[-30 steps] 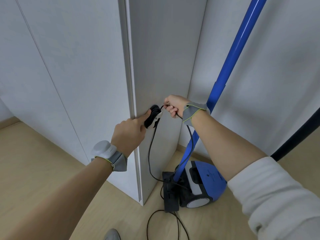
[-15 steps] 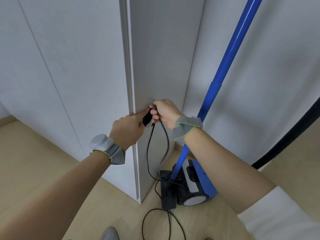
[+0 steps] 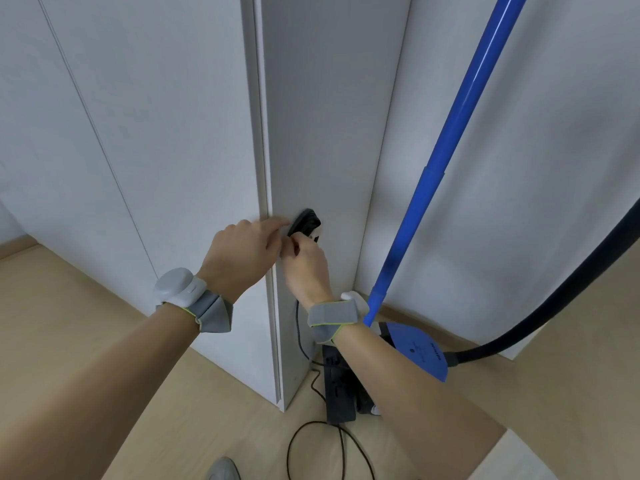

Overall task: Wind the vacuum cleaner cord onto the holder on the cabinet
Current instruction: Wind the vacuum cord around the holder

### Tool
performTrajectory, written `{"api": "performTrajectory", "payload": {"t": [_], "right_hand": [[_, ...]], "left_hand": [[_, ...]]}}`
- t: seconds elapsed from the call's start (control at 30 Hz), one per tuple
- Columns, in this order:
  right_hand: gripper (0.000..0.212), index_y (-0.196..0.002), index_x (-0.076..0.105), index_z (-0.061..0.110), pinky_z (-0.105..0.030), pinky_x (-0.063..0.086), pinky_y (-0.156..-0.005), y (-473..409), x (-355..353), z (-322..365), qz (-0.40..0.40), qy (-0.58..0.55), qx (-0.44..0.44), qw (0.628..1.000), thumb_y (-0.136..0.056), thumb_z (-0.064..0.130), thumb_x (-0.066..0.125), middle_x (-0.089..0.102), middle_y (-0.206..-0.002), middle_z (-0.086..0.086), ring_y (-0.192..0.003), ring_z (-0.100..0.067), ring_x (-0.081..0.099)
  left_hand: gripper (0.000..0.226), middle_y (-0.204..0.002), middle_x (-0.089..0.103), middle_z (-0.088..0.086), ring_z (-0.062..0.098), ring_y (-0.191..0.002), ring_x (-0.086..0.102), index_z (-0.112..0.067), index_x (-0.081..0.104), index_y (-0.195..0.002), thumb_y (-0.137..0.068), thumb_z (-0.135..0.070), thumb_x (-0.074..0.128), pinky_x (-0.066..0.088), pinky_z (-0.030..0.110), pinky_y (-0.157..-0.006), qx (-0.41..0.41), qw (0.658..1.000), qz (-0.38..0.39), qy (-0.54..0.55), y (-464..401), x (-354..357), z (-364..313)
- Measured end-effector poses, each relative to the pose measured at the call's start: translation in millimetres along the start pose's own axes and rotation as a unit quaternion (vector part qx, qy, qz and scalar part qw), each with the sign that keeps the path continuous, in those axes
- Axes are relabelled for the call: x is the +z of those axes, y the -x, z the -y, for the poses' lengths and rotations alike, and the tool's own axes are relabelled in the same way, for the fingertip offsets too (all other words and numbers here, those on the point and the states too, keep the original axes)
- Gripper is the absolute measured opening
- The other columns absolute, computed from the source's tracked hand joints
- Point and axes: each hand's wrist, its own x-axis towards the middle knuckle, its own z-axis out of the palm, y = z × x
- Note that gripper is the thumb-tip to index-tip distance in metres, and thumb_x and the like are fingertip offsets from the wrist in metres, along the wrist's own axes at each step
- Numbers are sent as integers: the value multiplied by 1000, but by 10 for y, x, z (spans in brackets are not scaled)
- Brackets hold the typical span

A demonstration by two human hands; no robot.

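A black holder (image 3: 305, 224) sticks out from the grey side panel of the white cabinet (image 3: 322, 133), with some black cord wound on it. My left hand (image 3: 242, 256) reaches round the cabinet's corner, its index finger pressed on the holder's left edge. My right hand (image 3: 306, 268) is just below the holder, fingers closed on the black cord (image 3: 298, 327). The cord hangs down the panel and loops on the floor (image 3: 311, 448). The blue vacuum cleaner (image 3: 417, 351) stands at the panel's foot, partly hidden by my right forearm.
The vacuum's blue tube (image 3: 446, 161) leans up to the right against the white wall. Its black hose (image 3: 568, 299) curves off to the right. A black floor nozzle (image 3: 337, 393) lies by the cabinet's corner. Light wooden floor (image 3: 86, 306) lies around. A grey shoe tip (image 3: 223, 469) shows at the bottom.
My right hand has carried the cord from right of the holder, over it, down to below it. The left hand stayed on the holder. The view shifted, bringing the hose into sight.
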Motion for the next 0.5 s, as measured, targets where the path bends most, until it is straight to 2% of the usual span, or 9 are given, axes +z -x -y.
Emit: {"api": "performTrajectory", "payload": {"t": [0.13,0.27,0.4,0.5], "right_hand": [[23,-80,50,12,-32,33,-58,135,154,-35,-6,50,-13,999,-100,18,41,56,-69,-5,-67,-29,50],[28,-95,54,9,-39,45,-69,342,253,-276,42,123,-13,991,-104,26,34,65,-89,-12,-82,-33,59],[30,-105,53,8,-42,49,-77,280,247,-272,69,125,-1,990,-105,24,28,66,-100,-14,-90,-36,60],[28,-110,53,10,-46,52,-81,311,241,-338,57,157,-19,986,-105,24,29,66,-99,-15,-90,-36,62]], "left_hand": [[48,-55,54,-6,15,-45,50,-46,51,-141,-102,-24,32,58,37,-72,-10,999,47,-1,-26,3,-28],[54,-51,58,-3,13,-42,53,-48,50,-141,-100,-20,30,58,33,-67,-12,997,70,-14,-28,41,-50],[53,-69,62,1,22,-52,57,-47,44,-146,-102,-21,30,59,36,-69,-1,996,74,-43,-50,91,-60],[57,-76,57,5,24,-54,49,-44,33,-152,-102,-18,32,50,33,-60,26,995,57,-73,-86,146,-113]]}}
